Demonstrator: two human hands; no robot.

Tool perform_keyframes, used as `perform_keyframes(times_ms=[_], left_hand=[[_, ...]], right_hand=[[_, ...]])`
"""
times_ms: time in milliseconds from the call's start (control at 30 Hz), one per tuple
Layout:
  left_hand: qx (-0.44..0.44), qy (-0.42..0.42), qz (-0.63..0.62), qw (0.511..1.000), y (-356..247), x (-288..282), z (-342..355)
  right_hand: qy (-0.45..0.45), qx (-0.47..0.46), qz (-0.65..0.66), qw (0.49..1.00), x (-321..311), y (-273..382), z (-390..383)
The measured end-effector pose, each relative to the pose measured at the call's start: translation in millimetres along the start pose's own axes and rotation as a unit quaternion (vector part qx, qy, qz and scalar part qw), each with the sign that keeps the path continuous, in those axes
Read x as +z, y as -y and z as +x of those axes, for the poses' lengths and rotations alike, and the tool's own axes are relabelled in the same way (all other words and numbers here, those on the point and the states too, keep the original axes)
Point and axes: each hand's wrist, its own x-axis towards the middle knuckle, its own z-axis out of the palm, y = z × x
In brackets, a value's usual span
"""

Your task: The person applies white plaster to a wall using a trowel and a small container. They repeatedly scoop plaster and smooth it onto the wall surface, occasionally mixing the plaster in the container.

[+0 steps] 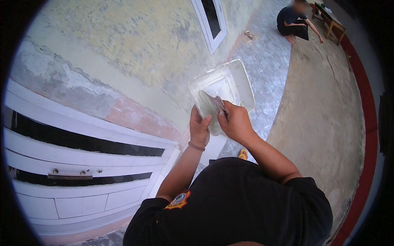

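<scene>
Tub of translucent white plastic, rectangular, tilted, left hand gripping its rim, right hand pinching pinkish cloth inside.

This is looking like the outside of a house, a porch or yard running along its wall. A weathered plastered wall is peeling in patches, with a white-framed window set into it and a white louvred shutter standing at the left. Grey tiled paving is meeting a bare concrete floor edged in red. Farther off, a person is crouching beside a low wooden table.
</scene>
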Motion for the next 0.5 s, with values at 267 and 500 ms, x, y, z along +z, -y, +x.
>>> perform_keyframes(times_ms=[267,500], left_hand=[[0.002,-0.007,0.021,1.0,-1,6,6],[-0.069,0.052,0.008,0.996,-3,1,20]], right_hand=[[-0.009,0.005,0.015,1.0,-2,-14,11],[0.04,0.063,0.173,0.982,4,-49,25]])
